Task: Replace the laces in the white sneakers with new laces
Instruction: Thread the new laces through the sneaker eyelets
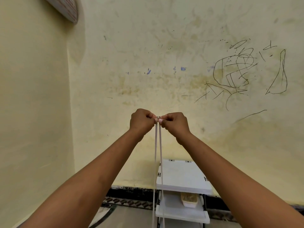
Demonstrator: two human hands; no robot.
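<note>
Left hand [141, 120] and right hand [174, 123], raised together, each pinch one tip of the lace [158, 153], likely to even its two strands hanging past the left edge of the white rack [184, 178]; sneakers unseen

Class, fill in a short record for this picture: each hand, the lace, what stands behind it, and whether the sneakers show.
left hand: raised, pinches one strand at its top
right hand: raised beside it, pinches the other strand
lace: two pale strands hanging down side by side
behind: white shelf rack, small tub on its lower shelf, scribbled yellow wall
sneakers: not in view
</note>
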